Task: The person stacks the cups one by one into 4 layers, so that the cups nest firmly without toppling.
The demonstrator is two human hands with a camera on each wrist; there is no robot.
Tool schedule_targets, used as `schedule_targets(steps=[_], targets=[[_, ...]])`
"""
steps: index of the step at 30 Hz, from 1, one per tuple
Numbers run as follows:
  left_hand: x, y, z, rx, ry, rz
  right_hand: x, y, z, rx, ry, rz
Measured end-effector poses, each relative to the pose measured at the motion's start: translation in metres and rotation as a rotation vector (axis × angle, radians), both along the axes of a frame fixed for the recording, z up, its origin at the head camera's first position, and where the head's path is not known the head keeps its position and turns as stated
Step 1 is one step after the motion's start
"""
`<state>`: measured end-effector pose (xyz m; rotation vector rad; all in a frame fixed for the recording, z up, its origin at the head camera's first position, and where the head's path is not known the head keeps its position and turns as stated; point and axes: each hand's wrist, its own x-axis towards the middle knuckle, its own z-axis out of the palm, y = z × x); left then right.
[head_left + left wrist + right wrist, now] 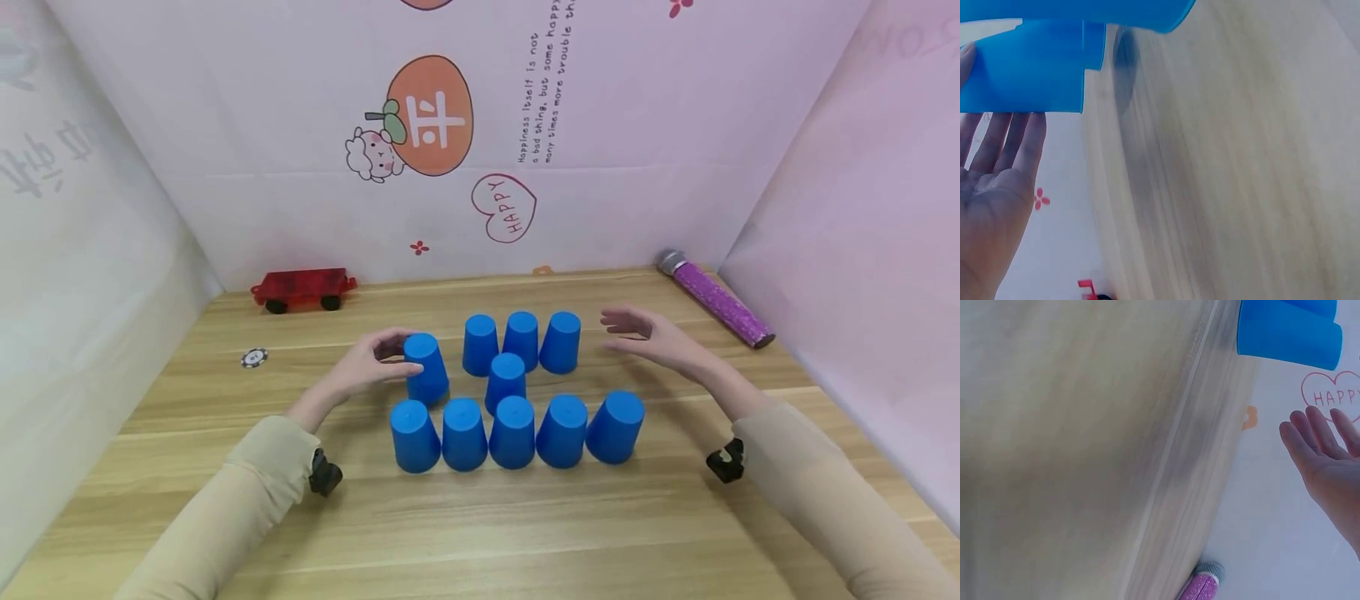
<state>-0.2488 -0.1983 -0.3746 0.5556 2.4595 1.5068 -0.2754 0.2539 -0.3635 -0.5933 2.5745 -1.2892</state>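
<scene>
My left hand [377,360] grips an upside-down blue cup [427,373] between thumb and fingers, slightly tilted, at the left of the group. The left wrist view shows the fingers along one side of that cup [1029,75] and the thumb on the other. To its right, three more blue cups [522,342] stand side by side at the back. A single cup [506,382] stands in front of them, behind a front row of several cups [512,433]. My right hand [651,335], fingers extended and holding nothing, hovers right of the back cups.
A red toy wagon [303,287] stands at the back left of the wooden table [465,533], with a poker chip [254,357] in front of it. A purple glittery microphone [716,300] lies at the back right. Printed white cloth [285,108] encloses the back and sides.
</scene>
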Motion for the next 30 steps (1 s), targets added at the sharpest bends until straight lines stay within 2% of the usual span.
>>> schedule_targets(steps=[4, 8, 13, 21, 30], targets=[[0.0, -0.003, -0.001, -0.008, 0.02, 0.07, 0.013, 0.007, 0.002, -0.003, -0.011, 0.002], [-0.003, -0.003, -0.007, 0.011, 0.034, 0.15, 0.025, 0.014, 0.001, 0.014, -0.004, 0.016], [-0.009, -0.001, -0.013, 0.021, 0.037, 0.212, 0.037, 0.019, -0.002, 0.043, -0.002, 0.017], [-0.017, 0.01, -0.02, 0.034, 0.061, 0.209, 0.049, 0.022, -0.011, 0.01, -0.046, 0.084], [-0.023, 0.017, -0.031, 0.052, 0.081, 0.21, 0.058, 0.02, -0.016, -0.058, -0.039, 0.235]])
